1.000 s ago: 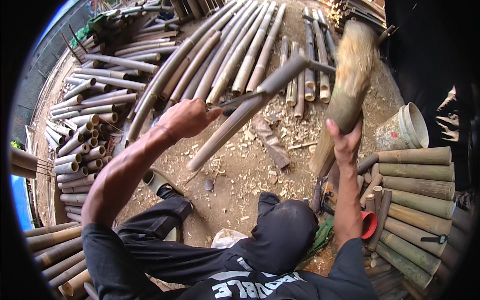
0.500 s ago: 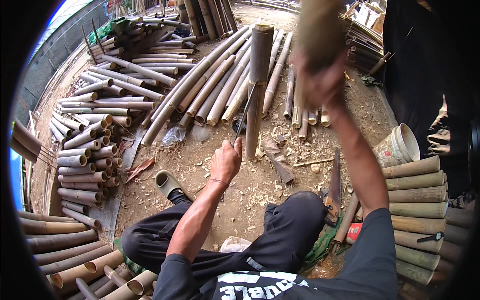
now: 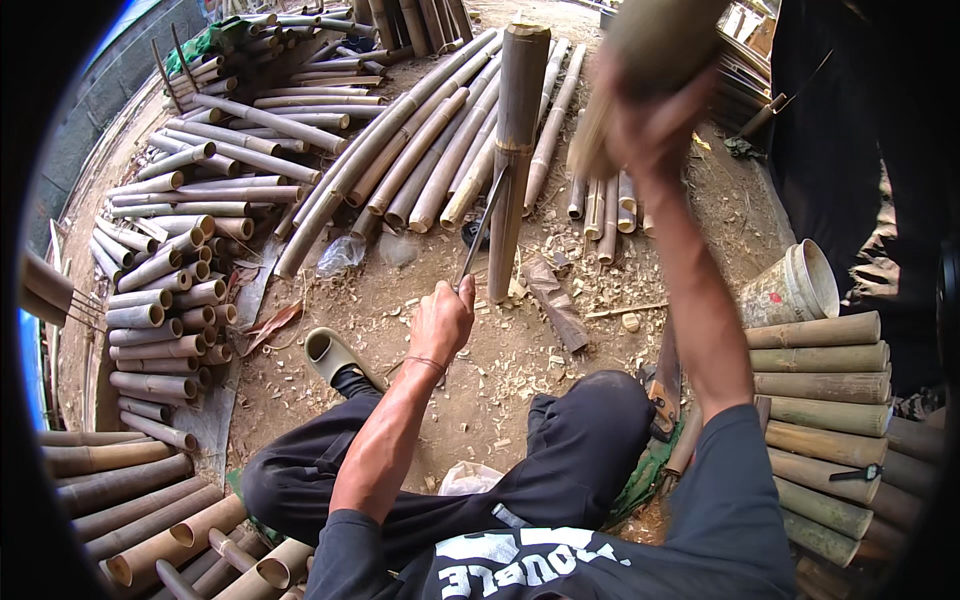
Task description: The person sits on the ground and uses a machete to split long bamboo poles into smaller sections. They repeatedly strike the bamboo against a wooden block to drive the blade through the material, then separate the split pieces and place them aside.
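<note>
Bare earthen ground (image 3: 480, 405), littered with pale chips, spreads out under heaps of cut bamboo. Stacked bamboo lengths (image 3: 155, 318) crowd its left edge, long bamboo poles (image 3: 415, 150) fan out toward its far edge, and thick bamboo sections (image 3: 820, 385) line its near right corner, with a grimy white bucket (image 3: 785, 292) just beyond them. Before the seated person, a bamboo post (image 3: 513, 120) rises upright near the middle of the ground, a ragged pale band around it partway down. The left hand (image 3: 440, 322) is clenched around the grip of a long, narrow blade (image 3: 484, 235), whose far end meets the post's side — how deep it sits, I cannot tell. The right hand (image 3: 655, 125) grasps a stout club (image 3: 665, 45), raised to the right of the post and apart from it — both blurred. A handsaw (image 3: 664, 385) lies beside the right knee.
</note>
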A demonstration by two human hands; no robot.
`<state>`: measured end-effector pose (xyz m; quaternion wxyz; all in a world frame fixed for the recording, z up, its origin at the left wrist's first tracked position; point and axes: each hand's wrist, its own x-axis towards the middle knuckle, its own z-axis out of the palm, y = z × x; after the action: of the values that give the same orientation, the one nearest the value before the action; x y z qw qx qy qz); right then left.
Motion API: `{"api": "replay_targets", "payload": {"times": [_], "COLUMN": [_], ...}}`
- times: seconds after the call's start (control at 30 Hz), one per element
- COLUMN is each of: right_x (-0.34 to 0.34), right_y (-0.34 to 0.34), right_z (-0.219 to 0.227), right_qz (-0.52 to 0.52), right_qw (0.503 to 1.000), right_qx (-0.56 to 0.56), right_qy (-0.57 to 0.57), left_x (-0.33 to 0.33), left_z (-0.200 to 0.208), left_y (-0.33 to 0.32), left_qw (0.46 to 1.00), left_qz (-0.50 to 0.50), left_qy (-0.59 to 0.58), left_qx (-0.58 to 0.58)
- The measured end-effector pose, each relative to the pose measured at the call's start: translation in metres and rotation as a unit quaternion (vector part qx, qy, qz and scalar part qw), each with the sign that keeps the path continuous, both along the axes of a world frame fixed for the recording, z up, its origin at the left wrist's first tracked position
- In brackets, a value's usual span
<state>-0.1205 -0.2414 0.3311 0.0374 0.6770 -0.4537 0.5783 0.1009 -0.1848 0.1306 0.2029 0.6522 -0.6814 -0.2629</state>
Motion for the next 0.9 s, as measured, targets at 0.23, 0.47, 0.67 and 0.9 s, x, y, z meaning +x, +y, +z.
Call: {"api": "replay_targets", "payload": {"times": [0.23, 0.47, 0.67, 0.9], "right_x": [-0.010, -0.028, -0.042, -0.052], "right_y": [-0.006, -0.027, 0.031, 0.161], "right_z": [-0.117, -0.066, -0.267, -0.340], "right_qz": [-0.076, -0.154, -0.071, -0.203], "right_qw": [0.840, 0.981, 0.882, 0.916], "right_qx": [0.459, -0.111, 0.411, 0.345], "right_qy": [0.280, 0.042, 0.220, 0.021], "left_x": [0.004, -0.020, -0.018, -0.009], "left_z": [-0.035, -0.025, -0.081, -0.093], "left_y": [-0.003, -0.008, -0.001, -0.005], "left_qw": [0.996, 0.997, 0.996, 0.991], "left_qz": [-0.076, -0.061, -0.066, -0.062], "left_qy": [-0.054, -0.040, -0.046, -0.037], "left_qx": [0.002, 0.039, 0.036, 0.113]}}
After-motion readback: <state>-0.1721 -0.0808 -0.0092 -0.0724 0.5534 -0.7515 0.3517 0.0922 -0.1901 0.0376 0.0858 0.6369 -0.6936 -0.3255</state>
